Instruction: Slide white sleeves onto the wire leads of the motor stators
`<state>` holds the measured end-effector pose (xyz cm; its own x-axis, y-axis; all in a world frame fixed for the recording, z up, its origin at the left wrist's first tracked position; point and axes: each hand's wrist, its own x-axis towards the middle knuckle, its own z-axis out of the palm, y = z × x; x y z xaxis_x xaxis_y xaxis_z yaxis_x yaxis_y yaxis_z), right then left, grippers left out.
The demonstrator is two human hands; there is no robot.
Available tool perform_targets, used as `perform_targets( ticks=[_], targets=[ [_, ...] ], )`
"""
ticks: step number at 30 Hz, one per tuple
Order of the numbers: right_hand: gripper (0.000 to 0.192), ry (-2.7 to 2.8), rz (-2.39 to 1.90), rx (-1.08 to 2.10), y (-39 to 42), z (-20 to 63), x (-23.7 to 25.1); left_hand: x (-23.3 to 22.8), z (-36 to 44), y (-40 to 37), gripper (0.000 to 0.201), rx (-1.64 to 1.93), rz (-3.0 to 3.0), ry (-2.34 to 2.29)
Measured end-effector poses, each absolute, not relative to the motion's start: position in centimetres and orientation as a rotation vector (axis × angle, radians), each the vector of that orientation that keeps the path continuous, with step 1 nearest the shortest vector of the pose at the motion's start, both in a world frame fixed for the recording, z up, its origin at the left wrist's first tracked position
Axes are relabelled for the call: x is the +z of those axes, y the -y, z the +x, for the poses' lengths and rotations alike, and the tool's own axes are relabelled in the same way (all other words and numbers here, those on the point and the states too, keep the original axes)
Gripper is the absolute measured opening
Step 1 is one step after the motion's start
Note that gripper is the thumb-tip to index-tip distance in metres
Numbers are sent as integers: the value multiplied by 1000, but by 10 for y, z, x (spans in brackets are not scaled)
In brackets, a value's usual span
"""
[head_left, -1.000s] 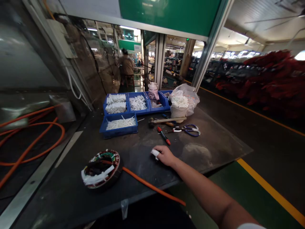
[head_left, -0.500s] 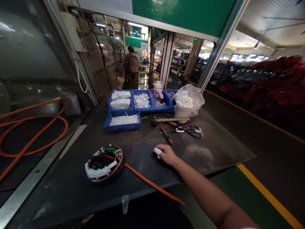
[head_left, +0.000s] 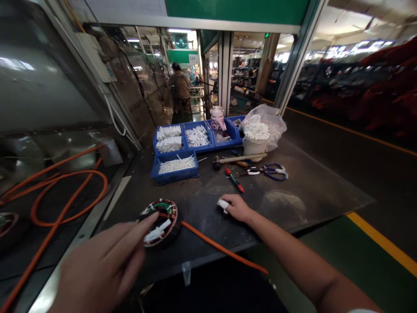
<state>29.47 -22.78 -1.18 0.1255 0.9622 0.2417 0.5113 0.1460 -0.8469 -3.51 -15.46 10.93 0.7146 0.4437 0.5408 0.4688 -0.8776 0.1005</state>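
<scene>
Two hands: ours, over the dark metal workbench (head_left: 293,195).
Left hand (head_left: 104,265): fingers spread, reaching toward round wound stator (head_left: 161,216), holding nothing.
Right hand (head_left: 237,208): loosely curled on bench, white-taped finger (head_left: 223,204).

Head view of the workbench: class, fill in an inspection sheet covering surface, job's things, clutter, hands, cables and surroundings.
Surface: dark worn bench top, scuffed.
Job's things: wound stator ring; small white piece.
Clutter: blue trays of white parts, hammer, scissors, red screwdriver, bagged tub.
Hands: left hand open, fingers at the ring; right hand closed on the white piece.
Cables: orange hose crossing the bench edge.
Surroundings: a person far off.
</scene>
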Motion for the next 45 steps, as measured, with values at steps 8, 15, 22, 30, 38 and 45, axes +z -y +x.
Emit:
perform_targets(
  ticks=[8, 15, 22, 30, 38, 45],
  targets=[
    [24, 1583, -1520, 605, 229, 296, -15, 64, -5, 133, 35, -380, -2915, 855],
    [21, 1613, -1635, 486, 234, 293, -12, 50, -4, 147, 29, -542, -2881, 981],
    [44, 1415, -2415, -37, 237, 338, 8, 39, 8, 161, 27, -628, -2735, 1074],
    [30, 1382, -2081, 9, 255, 320, 20, 42, 5, 171, 31, -820, -2721, 1127],
    [29, 1354, -1296, 875, 287, 227, 72, 54, 24, 227, 31, -1008, -2989, 750],
    [40, 1337, -1314, 1151, 264, 203, 89, 69, -13, 239, 21, -510, -3669, 1302]
  ],
)
